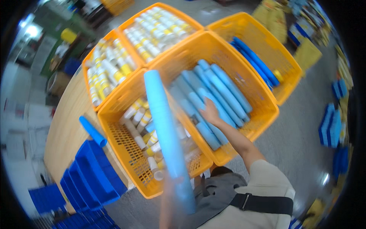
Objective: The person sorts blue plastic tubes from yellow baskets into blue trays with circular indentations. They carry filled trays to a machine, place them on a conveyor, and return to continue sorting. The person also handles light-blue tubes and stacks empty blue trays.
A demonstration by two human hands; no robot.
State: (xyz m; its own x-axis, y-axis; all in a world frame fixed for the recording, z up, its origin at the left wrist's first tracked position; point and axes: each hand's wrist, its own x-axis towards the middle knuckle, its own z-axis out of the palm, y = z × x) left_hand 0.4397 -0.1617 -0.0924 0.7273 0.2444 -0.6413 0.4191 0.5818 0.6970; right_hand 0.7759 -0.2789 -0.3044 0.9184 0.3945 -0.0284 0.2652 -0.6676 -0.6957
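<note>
A long light-blue stack of nested cups (162, 114) slants across the view, its far end raised over the orange baskets. My left hand (175, 186), smeared by motion, is closed round its near part. Over the middle orange basket (263, 114), my right hand (211, 112) reaches in with its fingers apart, on or just above several similar light-blue stacks (225, 89) lying side by side. I cannot tell whether it presses on them. Beneath the held stack, the near left orange basket (114, 141) contains loose white and yellow cups and short stacks (141, 118).
Two far orange baskets hold white-and-yellow stacks (158, 30); the right one (282, 57) holds darker blue stacks (255, 63). To the left, a wooden table (63, 126) bears a blue stack (92, 131) beside blue bins (91, 175). Yellow sacks (270, 19) lie far right.
</note>
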